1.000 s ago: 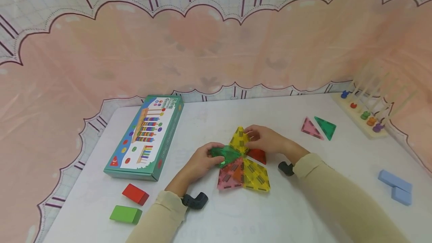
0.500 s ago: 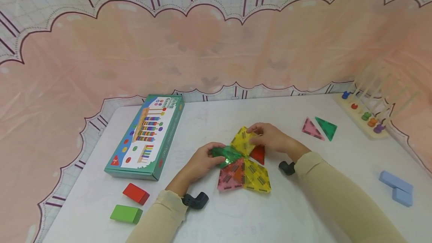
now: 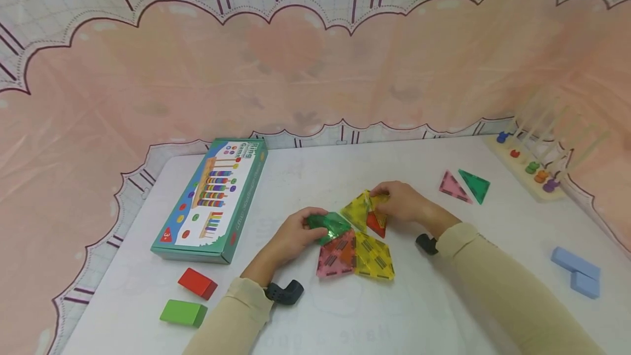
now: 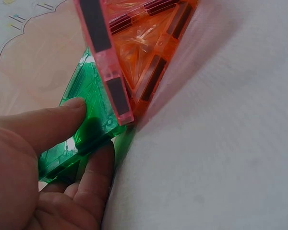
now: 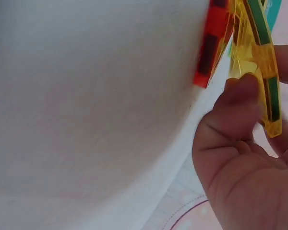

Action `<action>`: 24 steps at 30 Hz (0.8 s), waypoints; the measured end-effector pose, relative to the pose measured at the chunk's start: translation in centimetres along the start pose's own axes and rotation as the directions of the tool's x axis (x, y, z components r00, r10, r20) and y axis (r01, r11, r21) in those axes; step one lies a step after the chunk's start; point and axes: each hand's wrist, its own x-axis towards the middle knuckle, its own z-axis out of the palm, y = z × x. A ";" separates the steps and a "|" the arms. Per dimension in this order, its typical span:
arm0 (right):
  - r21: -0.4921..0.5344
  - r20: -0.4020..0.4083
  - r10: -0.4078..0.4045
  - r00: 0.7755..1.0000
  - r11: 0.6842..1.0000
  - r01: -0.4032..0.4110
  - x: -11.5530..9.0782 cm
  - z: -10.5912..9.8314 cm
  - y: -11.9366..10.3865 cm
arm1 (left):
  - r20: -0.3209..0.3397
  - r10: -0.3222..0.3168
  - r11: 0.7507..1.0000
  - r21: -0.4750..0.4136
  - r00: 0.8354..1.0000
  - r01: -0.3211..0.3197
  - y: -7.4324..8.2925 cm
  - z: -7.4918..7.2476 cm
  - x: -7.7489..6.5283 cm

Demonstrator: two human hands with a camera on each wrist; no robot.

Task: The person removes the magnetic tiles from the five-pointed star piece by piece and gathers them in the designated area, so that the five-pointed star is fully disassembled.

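Observation:
In the head view my left hand [image 3: 297, 235] pinches a green translucent magnetic tile [image 3: 335, 224] between thumb and fingers; the left wrist view shows that grip up close. Beside it stand a pink tile [image 3: 329, 259] with orange showing through and a yellow tile [image 3: 375, 256]. My right hand [image 3: 401, 201] pinches a yellow magnetic tile [image 5: 273, 103] by its edge, thumb on one side and fingers on the other. Another yellow face [image 3: 355, 211] is to its left. A red tile [image 3: 376, 225] lies just below the fingers.
A game box [image 3: 212, 201] lies at left, with a red block [image 3: 197, 284] and a green block [image 3: 183, 313] in front. Loose pink [image 3: 453, 187] and green [image 3: 475, 184] triangles, a pegged wooden board [image 3: 527, 171] and blue blocks [image 3: 577, 267] are at right.
My right hand has moved right and slightly toward me, swinging the yellow tile over the red one. A gap now shows between yellow and green. The left hand has stayed in place.

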 end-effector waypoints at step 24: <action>0.059 -0.117 0.051 0.992 0.997 -0.044 -9.7 -9.8 11.4 | 0.013 -0.011 1.000 -0.013 1.000 0.011 0.1 -0.1 0.1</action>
